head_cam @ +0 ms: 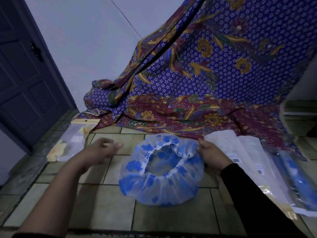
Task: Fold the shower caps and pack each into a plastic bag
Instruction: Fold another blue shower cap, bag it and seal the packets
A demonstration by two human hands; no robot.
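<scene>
A clear shower cap with blue flowers (161, 184) hangs over the tiled floor, its white elastic opening facing me. My right hand (211, 154) pinches its upper right rim. My left hand (101, 150) hovers to the cap's left, blurred, fingers loosely curled and holding nothing. A plastic bag with a yellow-flowered shower cap inside (70, 143) lies on the floor at the left. Several flat plastic bags with barcode labels (243, 152) lie at the right, and one bag there holds a folded blue cap (295, 176).
A purple and maroon batik cloth (197, 83) drapes from the wall down to the floor behind the work area. A dark door (25, 74) stands at the left. A pale shelf unit (300, 114) is at the right.
</scene>
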